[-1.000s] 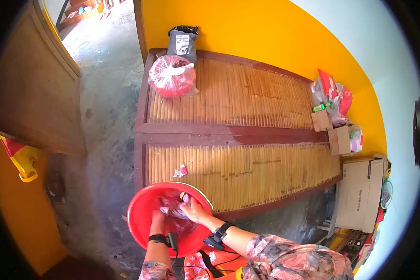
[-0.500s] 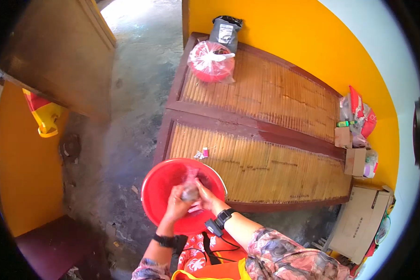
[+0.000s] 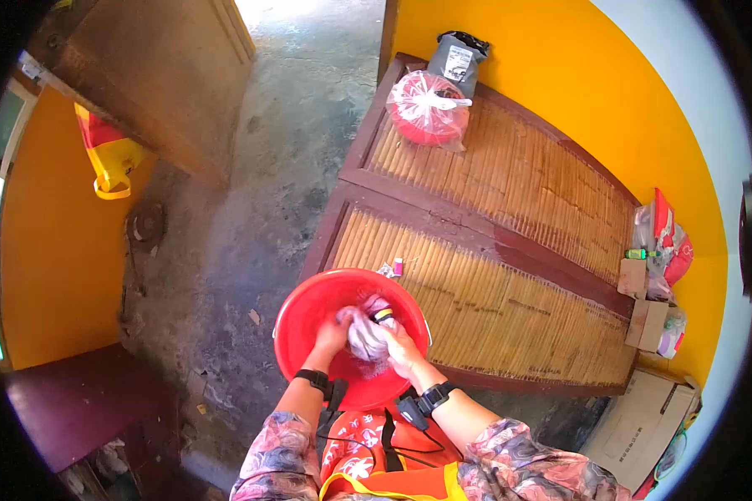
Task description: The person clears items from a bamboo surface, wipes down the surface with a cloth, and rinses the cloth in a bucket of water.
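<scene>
A red bucket (image 3: 288, 338) stands in front of me, with a wet, bunched greyish-pink cloth (image 3: 364, 336) inside it. My right hand (image 3: 403, 351) grips the cloth's right side, thumb and fingers closed. A small yellow-and-black patch shows near its fingertips; whether it belongs to the cloth I cannot tell. My left hand (image 3: 332, 336) is closed on the cloth's left side, its fingers blurred by motion. Dark bands sit on both wrists. Below the bucket, a red apron (image 3: 359, 447) with white print and yellow edging covers my lap.
A low bamboo-slat platform (image 3: 493, 309) with a dark red frame lies beyond the bucket. On it are a plastic-wrapped red bundle (image 3: 429, 125), a grey bag (image 3: 458, 63) and a small pink item (image 3: 398, 266). A cardboard box (image 3: 635, 426) stands at right; a wooden door (image 3: 159, 83) at left.
The view has shifted, so the bucket and platform sit further right. My hands have moved apart, and the cloth now spreads between them.
</scene>
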Demonstrator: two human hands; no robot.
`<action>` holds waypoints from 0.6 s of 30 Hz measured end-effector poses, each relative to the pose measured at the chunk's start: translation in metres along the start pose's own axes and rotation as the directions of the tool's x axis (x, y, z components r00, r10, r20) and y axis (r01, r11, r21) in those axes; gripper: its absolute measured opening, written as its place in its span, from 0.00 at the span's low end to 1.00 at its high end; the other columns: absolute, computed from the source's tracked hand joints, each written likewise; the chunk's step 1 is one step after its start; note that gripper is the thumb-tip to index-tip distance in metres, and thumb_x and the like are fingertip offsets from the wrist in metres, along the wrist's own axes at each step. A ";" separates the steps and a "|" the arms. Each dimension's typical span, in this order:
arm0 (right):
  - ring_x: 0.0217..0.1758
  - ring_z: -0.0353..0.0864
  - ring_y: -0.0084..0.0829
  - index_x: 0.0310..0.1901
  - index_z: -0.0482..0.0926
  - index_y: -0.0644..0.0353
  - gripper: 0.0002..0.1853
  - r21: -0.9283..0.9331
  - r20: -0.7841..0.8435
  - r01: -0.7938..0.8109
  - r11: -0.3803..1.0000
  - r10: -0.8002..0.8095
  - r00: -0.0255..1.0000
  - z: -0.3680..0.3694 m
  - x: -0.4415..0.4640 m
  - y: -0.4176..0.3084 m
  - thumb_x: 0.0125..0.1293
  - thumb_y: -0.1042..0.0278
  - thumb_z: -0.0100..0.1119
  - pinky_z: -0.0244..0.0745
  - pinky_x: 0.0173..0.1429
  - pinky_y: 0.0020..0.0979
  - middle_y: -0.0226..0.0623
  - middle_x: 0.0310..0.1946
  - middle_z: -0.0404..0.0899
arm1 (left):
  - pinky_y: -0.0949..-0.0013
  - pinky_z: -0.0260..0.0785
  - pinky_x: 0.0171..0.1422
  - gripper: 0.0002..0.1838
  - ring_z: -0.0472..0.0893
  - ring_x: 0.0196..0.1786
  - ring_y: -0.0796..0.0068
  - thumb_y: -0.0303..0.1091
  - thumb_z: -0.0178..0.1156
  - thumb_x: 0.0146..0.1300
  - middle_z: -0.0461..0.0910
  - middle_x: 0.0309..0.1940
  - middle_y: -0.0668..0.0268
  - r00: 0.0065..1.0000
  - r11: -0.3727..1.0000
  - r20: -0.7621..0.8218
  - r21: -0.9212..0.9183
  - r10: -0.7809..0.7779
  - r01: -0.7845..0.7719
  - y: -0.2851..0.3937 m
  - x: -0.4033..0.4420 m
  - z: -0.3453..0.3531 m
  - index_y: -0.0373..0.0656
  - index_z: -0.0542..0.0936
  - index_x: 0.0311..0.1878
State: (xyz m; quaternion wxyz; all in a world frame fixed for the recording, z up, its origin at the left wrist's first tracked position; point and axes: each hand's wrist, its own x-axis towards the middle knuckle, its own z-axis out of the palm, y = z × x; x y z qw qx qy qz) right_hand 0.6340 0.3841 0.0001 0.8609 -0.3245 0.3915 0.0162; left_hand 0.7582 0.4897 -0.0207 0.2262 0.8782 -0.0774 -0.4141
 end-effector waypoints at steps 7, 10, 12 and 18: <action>0.63 0.54 0.50 0.66 0.38 0.46 0.41 -0.567 -0.356 -0.386 0.727 0.206 0.911 0.014 -0.006 -0.009 0.58 0.46 0.51 0.72 0.44 0.55 0.45 0.65 0.44 | 0.61 0.56 0.62 0.23 0.68 0.56 0.55 0.44 0.37 0.65 0.70 0.52 0.50 0.934 0.949 -0.183 -0.021 0.306 -0.315 -0.050 0.019 0.059 0.38 0.70 0.53; 0.63 0.51 0.58 0.66 0.34 0.48 0.46 -0.392 -0.333 -0.426 0.815 0.306 0.892 0.014 -0.012 -0.009 0.56 0.41 0.52 0.67 0.49 0.58 0.50 0.66 0.39 | 0.62 0.64 0.53 0.18 0.73 0.49 0.58 0.34 0.48 0.58 0.72 0.48 0.53 0.932 0.591 0.362 -0.756 0.023 0.279 -0.099 0.059 0.052 0.40 0.71 0.51; 0.63 0.47 0.64 0.66 0.31 0.48 0.50 -0.161 -0.273 -0.485 0.859 0.434 0.859 0.012 -0.011 -0.013 0.53 0.36 0.52 0.60 0.53 0.62 0.50 0.66 0.35 | 0.63 0.65 0.51 0.18 0.73 0.46 0.58 0.31 0.54 0.52 0.73 0.44 0.54 0.970 0.970 0.170 -0.195 0.176 -0.142 -0.027 0.001 -0.010 0.40 0.72 0.49; 0.67 0.45 0.52 0.66 0.39 0.46 0.50 0.312 0.213 -0.637 0.705 0.601 0.770 0.002 -0.001 -0.017 0.49 0.28 0.48 0.58 0.52 0.64 0.41 0.68 0.35 | 0.65 0.64 0.54 0.23 0.73 0.48 0.59 0.19 0.62 0.40 0.73 0.41 0.56 0.684 0.692 0.129 -0.241 0.718 -0.681 0.062 -0.132 -0.094 0.40 0.74 0.45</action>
